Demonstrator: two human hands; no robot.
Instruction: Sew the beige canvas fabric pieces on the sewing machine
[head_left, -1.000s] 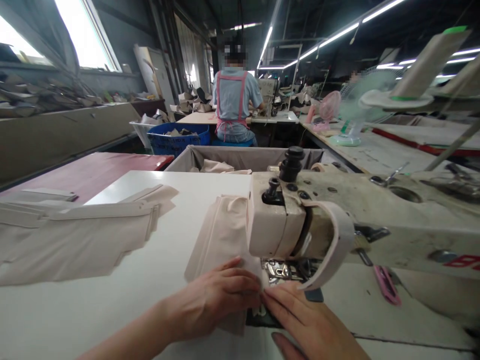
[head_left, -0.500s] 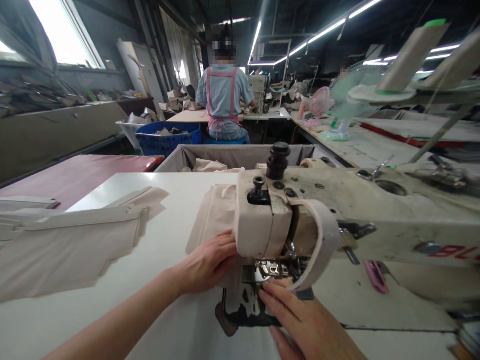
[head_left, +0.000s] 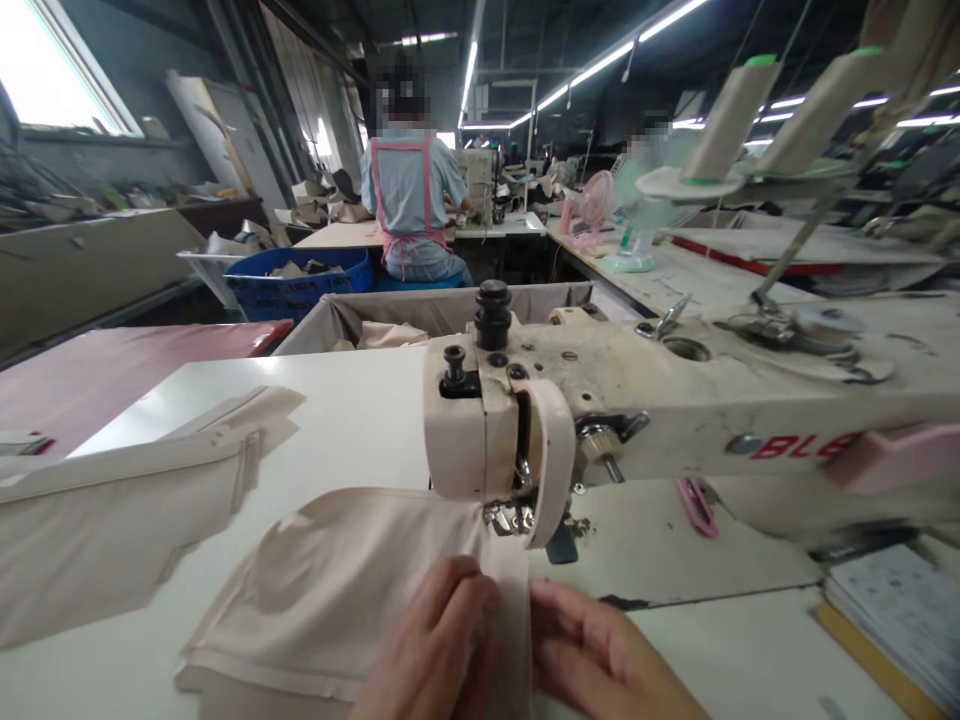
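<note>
Beige fabric (head_left: 337, 590) lies near the front edge of the worktop (head_left: 337, 410), reaching the sewing machine's presser foot (head_left: 506, 518). I have the left hand (head_left: 431, 640) on it, fingers curled down, grip unclear; the right hand (head_left: 600, 650) lies beside it, fingers spread wide against its edge.

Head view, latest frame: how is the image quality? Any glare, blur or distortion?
In the head view, the window is blown out to white and the ceiling strip light glares; also in the head view, the wide lens bends lines towards the frame edges, and the left hand and right hand are cut off by the bottom edge and look slightly soft.
</note>
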